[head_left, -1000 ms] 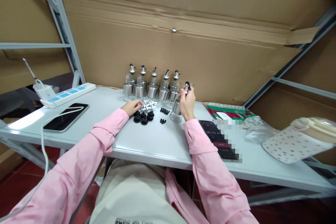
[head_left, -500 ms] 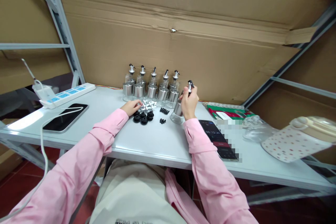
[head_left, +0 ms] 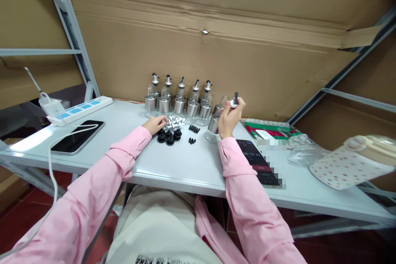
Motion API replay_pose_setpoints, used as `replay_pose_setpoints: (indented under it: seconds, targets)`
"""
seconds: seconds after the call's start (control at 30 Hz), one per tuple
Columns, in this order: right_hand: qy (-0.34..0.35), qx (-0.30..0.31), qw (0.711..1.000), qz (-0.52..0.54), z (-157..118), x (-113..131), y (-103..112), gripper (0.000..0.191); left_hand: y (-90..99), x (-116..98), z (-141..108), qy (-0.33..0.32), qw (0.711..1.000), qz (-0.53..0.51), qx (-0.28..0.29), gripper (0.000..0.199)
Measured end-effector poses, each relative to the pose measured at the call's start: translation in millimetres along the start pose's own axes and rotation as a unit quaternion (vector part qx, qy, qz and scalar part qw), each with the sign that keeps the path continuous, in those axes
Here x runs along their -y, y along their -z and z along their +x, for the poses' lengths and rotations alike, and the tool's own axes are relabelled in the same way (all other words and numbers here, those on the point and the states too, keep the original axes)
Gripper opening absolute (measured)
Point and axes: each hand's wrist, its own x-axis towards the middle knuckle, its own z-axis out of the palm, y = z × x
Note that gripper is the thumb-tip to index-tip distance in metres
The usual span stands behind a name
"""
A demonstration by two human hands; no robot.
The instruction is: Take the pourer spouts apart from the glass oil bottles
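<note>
My right hand [head_left: 229, 120] is closed around a pourer spout [head_left: 235, 102] with a silver collar and a black flip cap, held above the table's right side. A glass bottle with a steel sleeve [head_left: 213, 124] stands just left of that hand, partly hidden by it. Another bottle [head_left: 223, 101] shows behind it. My left hand [head_left: 154, 125] lies on the table, fingers stretched to the edge of a pile of white spout pieces [head_left: 175, 122]. Black ribbed stoppers [head_left: 169, 137] lie in front of the pile. Small black caps [head_left: 194, 129] and smaller black parts [head_left: 192, 141] sit to their right.
Several steel-sleeved bottles [head_left: 180, 106] line the back, some topped with spouts. A power strip [head_left: 85, 109] and a tablet [head_left: 78, 137] lie left. On the right are a phone [head_left: 256, 161], a green and red packet [head_left: 272, 131] and a dotted tumbler [head_left: 343, 165]. Cardboard [head_left: 204, 57] walls the back.
My right hand has shifted right with the spout, which has turned, and more of the bottles beside it shows. My left hand stays in place.
</note>
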Motion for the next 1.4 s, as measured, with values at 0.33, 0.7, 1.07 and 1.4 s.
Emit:
replay_pose_setpoints:
  seconds: [0.33, 0.7, 1.07, 1.4]
  targets:
    - [0.062, 0.033, 0.992, -0.105, 1.5, -18.7, 0.1, 0.032, 1.8, -3.7, -1.5, 0.008, 1.0, 0.005, 0.0, 0.025]
    - [0.062, 0.067, 0.993, -0.077, -2.2, -46.1, -7.9, 0.022, 0.6, -2.7, -1.5, 0.009, 1.0, 0.011, -0.004, 0.024]
    - [-0.057, 0.065, 0.996, -0.017, 3.0, -70.5, -19.1, 0.025, 1.9, -3.6, -1.8, 0.011, 1.0, -0.002, -0.004, 0.024]
    - [-0.12, 0.111, 0.987, -0.001, -1.5, -82.7, -18.8, 0.033, -0.6, -0.4, -0.5, 0.01, 1.0, 0.012, 0.003, 0.025]
